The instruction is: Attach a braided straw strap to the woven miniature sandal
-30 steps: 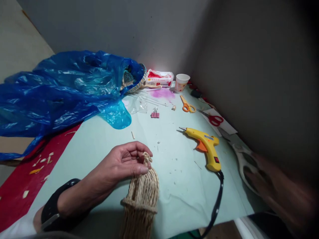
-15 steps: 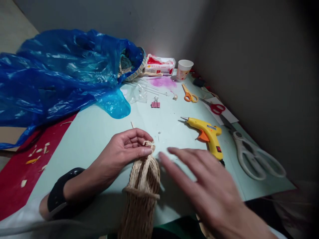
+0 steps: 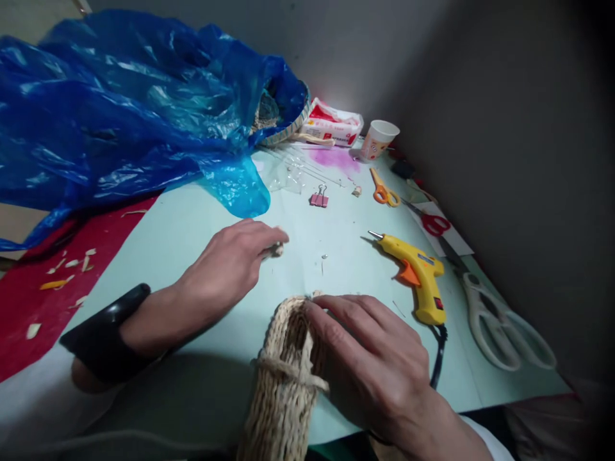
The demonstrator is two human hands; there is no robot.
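Note:
A woven straw piece (image 3: 286, 371), bound by a cord, lies at the near edge of the pale green mat (image 3: 192, 237). My right hand (image 3: 375, 358) rests on its right side, fingers curled over the top end. My left hand (image 3: 225, 266), a black band on the wrist, lies on the mat to the left and beyond it. Its fingertips pinch a small straw bit (image 3: 277, 250) against the mat.
A yellow glue gun (image 3: 419, 274) with a black cable lies to the right, white scissors (image 3: 500, 323) beyond it. Red scissors (image 3: 432, 223), orange scissors (image 3: 384, 192), a pink binder clip (image 3: 319, 199), a paper cup (image 3: 378, 139) and a tissue pack (image 3: 331, 129) sit further back. A blue plastic bag (image 3: 120, 109) fills the left.
My right hand came in from the right and settled on the woven piece. My left hand let go of its top and moved forward onto the mat, pinching a small straw bit.

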